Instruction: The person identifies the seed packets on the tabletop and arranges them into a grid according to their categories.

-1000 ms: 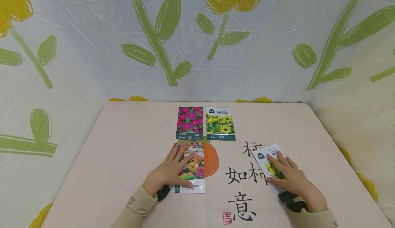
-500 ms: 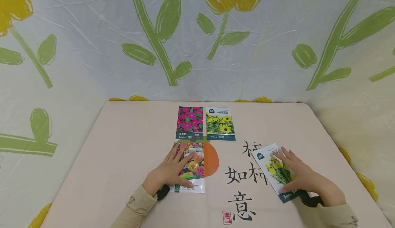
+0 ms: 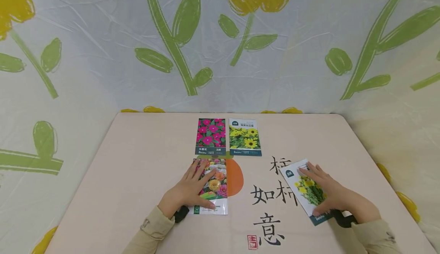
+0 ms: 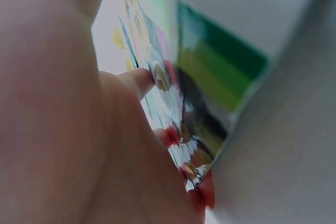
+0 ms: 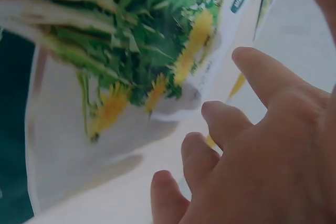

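Observation:
My left hand [image 3: 187,191] rests with fingers spread on a seed packet [image 3: 214,185] printed with orange, pink and yellow blooms. In the left wrist view that packet [image 4: 220,66] rises beside the palm, fingertips against its glossy face. A tilted white seed packet [image 3: 304,191] with yellow dandelion-like flowers lies at the right. Over its right side is my right hand [image 3: 338,196], thumb at the lower end and fingers reaching toward the top. The right wrist view shows these fingers [image 5: 226,119] loosely extended beside the packet's printed leaves [image 5: 142,40].
Two more seed packets lie side by side farther back: one with magenta flowers [image 3: 211,135], one with yellow sunflowers [image 3: 245,136]. The pale tablecloth [image 3: 137,162] bears black characters [image 3: 269,229] and an orange fruit print [image 3: 235,177]. A flower-patterned curtain [image 3: 285,78] stands behind the table.
My right hand has shifted rightward across the dandelion-like packet since the first frame, uncovering more of its picture and lower band. My left hand and the other packets have stayed put.

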Tool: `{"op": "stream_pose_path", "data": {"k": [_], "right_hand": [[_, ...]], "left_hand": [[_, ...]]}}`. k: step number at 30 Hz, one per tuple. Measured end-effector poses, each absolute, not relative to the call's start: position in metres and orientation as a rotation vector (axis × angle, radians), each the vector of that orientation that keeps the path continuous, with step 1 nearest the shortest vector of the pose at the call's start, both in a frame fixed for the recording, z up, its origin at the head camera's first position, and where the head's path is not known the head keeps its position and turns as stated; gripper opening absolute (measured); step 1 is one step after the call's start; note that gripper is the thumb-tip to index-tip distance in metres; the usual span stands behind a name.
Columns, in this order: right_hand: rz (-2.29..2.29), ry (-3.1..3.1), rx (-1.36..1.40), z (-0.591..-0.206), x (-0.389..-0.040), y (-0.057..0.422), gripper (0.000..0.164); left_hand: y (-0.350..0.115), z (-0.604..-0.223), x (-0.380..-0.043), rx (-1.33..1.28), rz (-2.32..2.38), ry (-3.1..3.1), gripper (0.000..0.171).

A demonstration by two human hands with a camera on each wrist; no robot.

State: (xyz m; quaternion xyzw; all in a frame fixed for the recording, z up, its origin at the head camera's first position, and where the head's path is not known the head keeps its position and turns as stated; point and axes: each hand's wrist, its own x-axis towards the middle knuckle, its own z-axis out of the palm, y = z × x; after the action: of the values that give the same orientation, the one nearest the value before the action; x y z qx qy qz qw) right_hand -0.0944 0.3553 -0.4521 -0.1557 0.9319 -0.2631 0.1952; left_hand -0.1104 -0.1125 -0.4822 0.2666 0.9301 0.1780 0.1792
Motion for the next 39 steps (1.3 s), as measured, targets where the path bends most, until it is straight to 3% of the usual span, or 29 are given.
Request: {"op": "stream_pose_path", "data": {"k": [39], "right_hand": [[-0.725, 2.611, -0.327, -0.462, -0.086, 0.315, 0.123]], "left_hand": [[-0.113, -0.487, -0.112, 0.735, 0.507, 2.632, 0.109]]}}
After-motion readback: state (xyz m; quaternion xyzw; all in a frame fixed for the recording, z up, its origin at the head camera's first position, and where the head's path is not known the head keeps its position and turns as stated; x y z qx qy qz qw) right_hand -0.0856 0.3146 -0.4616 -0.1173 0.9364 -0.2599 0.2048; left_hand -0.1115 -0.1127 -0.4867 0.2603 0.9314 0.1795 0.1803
